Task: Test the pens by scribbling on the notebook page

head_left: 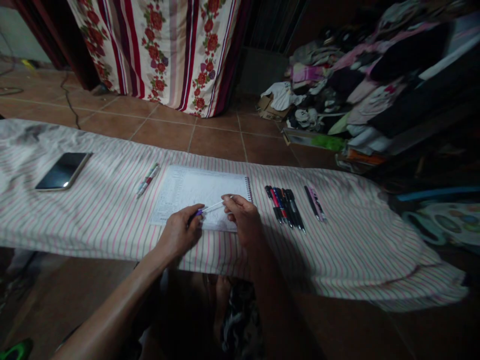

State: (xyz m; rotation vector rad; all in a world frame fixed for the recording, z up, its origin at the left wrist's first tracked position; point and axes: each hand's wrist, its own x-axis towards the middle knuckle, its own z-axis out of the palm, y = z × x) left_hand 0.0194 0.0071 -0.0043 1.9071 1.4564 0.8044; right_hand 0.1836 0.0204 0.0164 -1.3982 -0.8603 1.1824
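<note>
A slim white pen with a purple end (212, 207) is stretched between my two hands, slightly tilted up to the right. My left hand (182, 226) pinches the purple end. The other end sits between the fingertips of my right hand (243, 214), which hide its tip. Below them lies an open spiral notebook (198, 185) with writing on its page and the coil along the right side. To its left are a few white pens (148, 180) with red and green parts. Several dark, red and blue pens (285, 207) lie in a group right of the notebook.
A black pen and a pink one (315, 203) lie farther right on the striped cloth (352, 240). At the far left rests a dark-screened tablet or phone (63, 171). Beyond are a floral curtain (157, 50), tiled floor and a heap of clothes (337, 75).
</note>
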